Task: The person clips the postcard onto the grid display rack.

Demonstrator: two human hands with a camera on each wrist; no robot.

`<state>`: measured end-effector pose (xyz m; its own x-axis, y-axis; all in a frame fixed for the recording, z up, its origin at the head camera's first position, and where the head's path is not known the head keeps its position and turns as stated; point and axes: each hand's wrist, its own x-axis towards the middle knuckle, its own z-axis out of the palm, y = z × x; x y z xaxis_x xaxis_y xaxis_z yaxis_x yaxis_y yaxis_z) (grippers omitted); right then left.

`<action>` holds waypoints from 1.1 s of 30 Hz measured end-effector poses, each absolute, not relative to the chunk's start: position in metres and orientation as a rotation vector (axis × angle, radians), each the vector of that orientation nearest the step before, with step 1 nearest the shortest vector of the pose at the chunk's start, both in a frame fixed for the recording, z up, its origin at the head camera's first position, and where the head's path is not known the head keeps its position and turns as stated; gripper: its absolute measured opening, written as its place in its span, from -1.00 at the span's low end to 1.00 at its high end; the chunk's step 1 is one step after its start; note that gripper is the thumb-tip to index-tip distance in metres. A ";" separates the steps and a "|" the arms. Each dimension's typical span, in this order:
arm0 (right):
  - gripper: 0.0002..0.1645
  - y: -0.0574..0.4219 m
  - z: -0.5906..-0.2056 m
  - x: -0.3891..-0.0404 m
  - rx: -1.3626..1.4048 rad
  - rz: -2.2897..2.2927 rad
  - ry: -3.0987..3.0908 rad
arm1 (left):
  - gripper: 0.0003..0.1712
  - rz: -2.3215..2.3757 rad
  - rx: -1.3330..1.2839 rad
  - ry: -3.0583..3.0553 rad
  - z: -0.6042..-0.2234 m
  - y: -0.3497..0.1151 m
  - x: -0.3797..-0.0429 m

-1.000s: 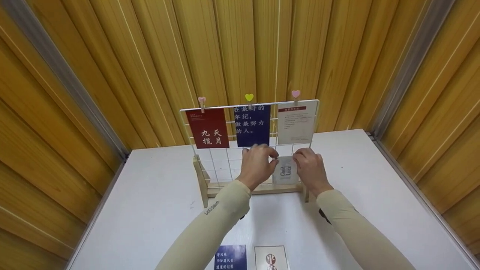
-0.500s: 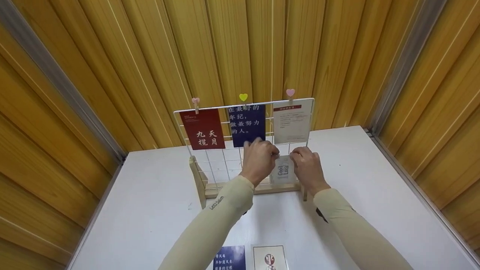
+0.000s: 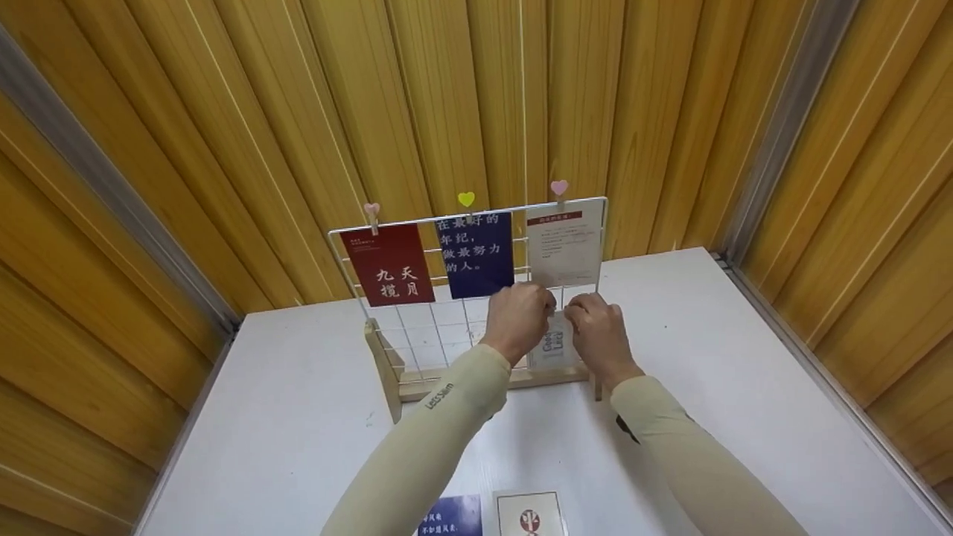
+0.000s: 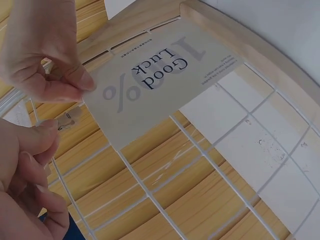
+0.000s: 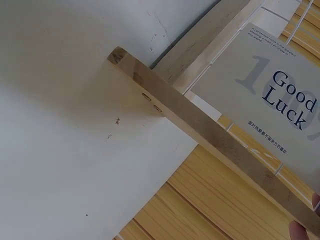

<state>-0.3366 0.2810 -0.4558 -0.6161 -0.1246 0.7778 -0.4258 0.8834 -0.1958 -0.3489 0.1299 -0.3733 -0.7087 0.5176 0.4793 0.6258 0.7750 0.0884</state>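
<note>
On the white table (image 3: 298, 439), nearest the body, a blue card (image 3: 456, 516) and a cream card (image 3: 547, 514) are laid side by side. Farther out, the Good Luck card (image 4: 145, 110) is pinched at its upper edge by thumb and forefinger of the right hand (image 3: 601, 331). Being gripped at one edge only, it could be swung askew or dropped were that pinch loosened. A small clip (image 4: 67, 118) with a metal spring is pinched by the left hand (image 3: 517, 316); it could be flicked away by uneven finger pressure. Both forearms are stretched forward, and the hands are held close together, fingers curled. The card is set before the wire grid (image 4: 148, 194); whether it is touching cannot be told. Above, three cards are hung from heart-topped clips (image 3: 466, 199).
</note>
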 end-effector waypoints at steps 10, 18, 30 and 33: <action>-0.81 0.279 -0.461 -0.339 0.395 0.447 -2.176 | -0.81 -0.198 -0.887 -2.511 -0.382 0.137 -0.354; -0.85 0.281 -0.458 -0.339 0.382 0.455 -2.181 | -0.84 -0.137 -0.901 -2.472 -0.385 0.144 -0.357; -0.86 0.280 -0.456 -0.339 0.385 0.455 -2.162 | -0.88 -0.030 -0.796 -2.490 -0.390 0.148 -0.349; -0.84 0.281 -0.457 -0.339 0.384 0.444 -2.158 | -0.92 -0.010 -0.771 -2.511 -0.392 0.150 -0.347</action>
